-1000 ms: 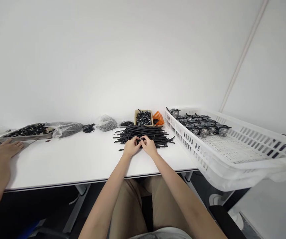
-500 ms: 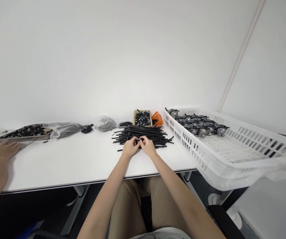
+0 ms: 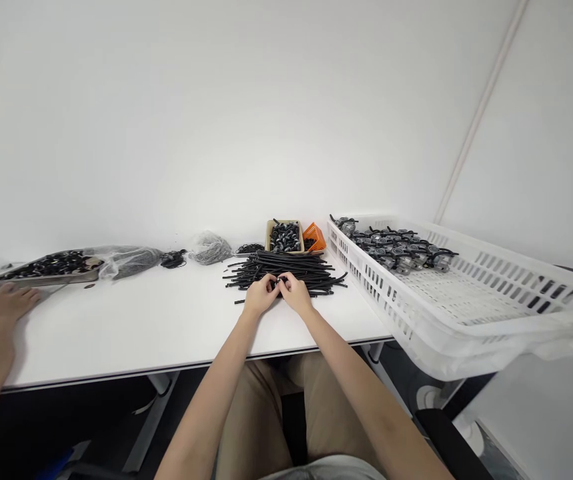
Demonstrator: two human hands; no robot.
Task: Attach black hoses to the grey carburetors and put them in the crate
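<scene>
My left hand [image 3: 261, 294] and my right hand [image 3: 294, 292] meet at the near edge of a pile of black tubes [image 3: 291, 266]. Fingers of both hands are pinched together, tip to tip, around a small dark part [image 3: 277, 281]. Its kind cannot be made out, since the fingertips cover most of it. Just behind the pile stand a tan basket [image 3: 268, 239] of small black and grey parts and a tilted orange basket [image 3: 319, 235] with small black pieces.
At right a large white crate [image 3: 366, 277] holds several clear-and-black assemblies [image 3: 401, 252]. Along the wall lie black rings [image 3: 250, 249], bagged parts [image 3: 211, 248], a larger bag [image 3: 131, 260] and a tray [image 3: 66, 277] of black parts. Another person's hand [image 3: 9, 303] rests at far left.
Both hands stay pinched together in the same place, with only slight finger movement. The whole view has shifted very slightly.
</scene>
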